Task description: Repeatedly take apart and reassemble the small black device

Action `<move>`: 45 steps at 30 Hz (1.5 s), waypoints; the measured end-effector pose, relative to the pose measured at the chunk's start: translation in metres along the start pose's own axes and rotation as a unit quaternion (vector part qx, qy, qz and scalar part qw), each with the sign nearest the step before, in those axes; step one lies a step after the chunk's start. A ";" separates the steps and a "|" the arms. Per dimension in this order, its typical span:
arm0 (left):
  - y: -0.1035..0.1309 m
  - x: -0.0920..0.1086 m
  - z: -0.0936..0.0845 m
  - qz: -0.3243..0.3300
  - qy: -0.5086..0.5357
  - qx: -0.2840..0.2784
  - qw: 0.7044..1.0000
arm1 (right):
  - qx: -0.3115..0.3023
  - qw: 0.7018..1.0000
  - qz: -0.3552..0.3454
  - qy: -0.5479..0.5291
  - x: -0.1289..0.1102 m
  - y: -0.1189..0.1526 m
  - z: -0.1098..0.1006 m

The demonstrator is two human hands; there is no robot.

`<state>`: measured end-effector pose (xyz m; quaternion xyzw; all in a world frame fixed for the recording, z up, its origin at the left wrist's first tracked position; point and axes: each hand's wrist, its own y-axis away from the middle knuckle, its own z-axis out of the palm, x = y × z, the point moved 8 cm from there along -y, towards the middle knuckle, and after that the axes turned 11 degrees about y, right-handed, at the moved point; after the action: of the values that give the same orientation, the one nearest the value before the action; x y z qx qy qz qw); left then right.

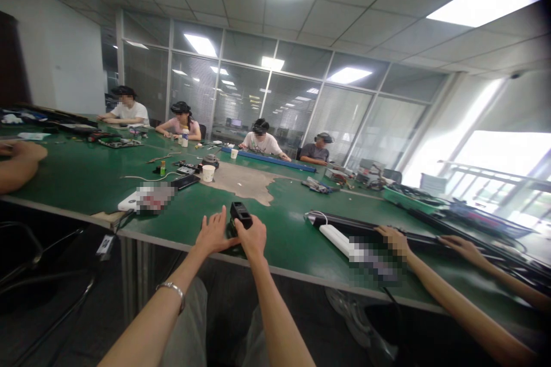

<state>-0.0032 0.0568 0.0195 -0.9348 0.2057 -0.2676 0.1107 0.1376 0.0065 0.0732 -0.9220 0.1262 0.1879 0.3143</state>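
Where the black box is: while the right hand holds it, it is at the near edge of the green counter, between the two hands; whether it touches the top is unclear.
Right hand: grip clamped on the black box.
Left hand: grip apart, fingers spread, just left of the black box; I cannot tell whether the thumb touches it.
Bracelet: silver, nearer the wearer than the black box.
Paper cup: white, beyond the black box, to its left.
Blue bar: long, well beyond the black box, before a seated person.
White strip: right of the black box, near a co-worker's hand.
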 end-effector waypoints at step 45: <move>0.000 -0.001 -0.001 0.004 0.003 0.006 1.000 | -0.012 0.999 0.028 -0.035 0.000 -0.004 0.002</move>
<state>-0.0047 0.0568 0.0197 -0.9326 0.2081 -0.2709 0.1165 0.1386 0.0108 0.0738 -0.9146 0.1388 0.2304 0.3019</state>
